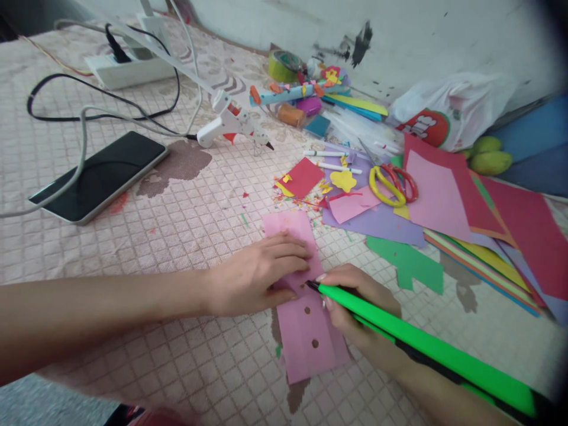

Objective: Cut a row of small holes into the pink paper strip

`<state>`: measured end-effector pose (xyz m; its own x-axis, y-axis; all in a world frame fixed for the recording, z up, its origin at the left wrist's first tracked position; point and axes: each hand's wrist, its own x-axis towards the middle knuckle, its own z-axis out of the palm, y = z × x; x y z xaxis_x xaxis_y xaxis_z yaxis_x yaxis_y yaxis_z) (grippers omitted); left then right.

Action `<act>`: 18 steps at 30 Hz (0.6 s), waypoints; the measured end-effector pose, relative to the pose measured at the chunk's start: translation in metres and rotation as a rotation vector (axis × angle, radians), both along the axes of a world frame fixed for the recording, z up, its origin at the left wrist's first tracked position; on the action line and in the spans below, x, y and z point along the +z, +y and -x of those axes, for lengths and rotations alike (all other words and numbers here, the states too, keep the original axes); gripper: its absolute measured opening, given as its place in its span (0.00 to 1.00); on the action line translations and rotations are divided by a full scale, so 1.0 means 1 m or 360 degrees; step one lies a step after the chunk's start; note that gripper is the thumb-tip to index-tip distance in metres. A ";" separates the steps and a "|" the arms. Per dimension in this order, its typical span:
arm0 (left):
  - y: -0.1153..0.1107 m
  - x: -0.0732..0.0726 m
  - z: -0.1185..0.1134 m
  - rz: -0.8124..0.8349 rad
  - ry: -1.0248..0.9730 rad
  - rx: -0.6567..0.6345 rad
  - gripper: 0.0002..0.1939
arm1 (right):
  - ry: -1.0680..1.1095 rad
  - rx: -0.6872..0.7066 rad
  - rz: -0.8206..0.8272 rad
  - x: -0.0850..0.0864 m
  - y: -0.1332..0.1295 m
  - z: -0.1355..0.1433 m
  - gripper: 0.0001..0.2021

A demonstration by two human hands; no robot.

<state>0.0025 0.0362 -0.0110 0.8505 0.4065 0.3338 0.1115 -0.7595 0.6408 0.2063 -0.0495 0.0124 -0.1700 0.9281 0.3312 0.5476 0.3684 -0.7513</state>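
A folded strip of pink paper [297, 355] lies on the tablecloth in front of me, creased lengthwise, with a few small round dark spots or holes down its middle. My left hand [261, 269] rests flat on the strip's upper left part, fingers stretched across it. In my right hand [361, 296] is a bright green pen [426, 334] with black parts, gripped near its dark tip. That tip touches or hovers just over the strip beside my left thumb, at a small dark mark; contact is hard to tell.
Paper scraps, yellow-and-red scissors [390, 186], coloured sheets [439, 189] and a green paper piece [408, 260] lie to the right. A white glue gun [233, 121], a phone [100, 174] and a corded power strip [133, 68] are at left. A plastic bag [457, 109] stands by the wall.
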 end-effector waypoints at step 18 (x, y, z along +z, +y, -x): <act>-0.002 0.003 0.002 0.0071 -0.0080 0.0057 0.19 | 0.0589 -0.0313 0.0198 -0.018 -0.005 -0.018 0.07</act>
<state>0.0010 0.0343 -0.0077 0.8176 0.4519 0.3567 0.1049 -0.7261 0.6796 0.2247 -0.0548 -0.0055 0.1229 0.9677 0.2201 0.2838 0.1782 -0.9422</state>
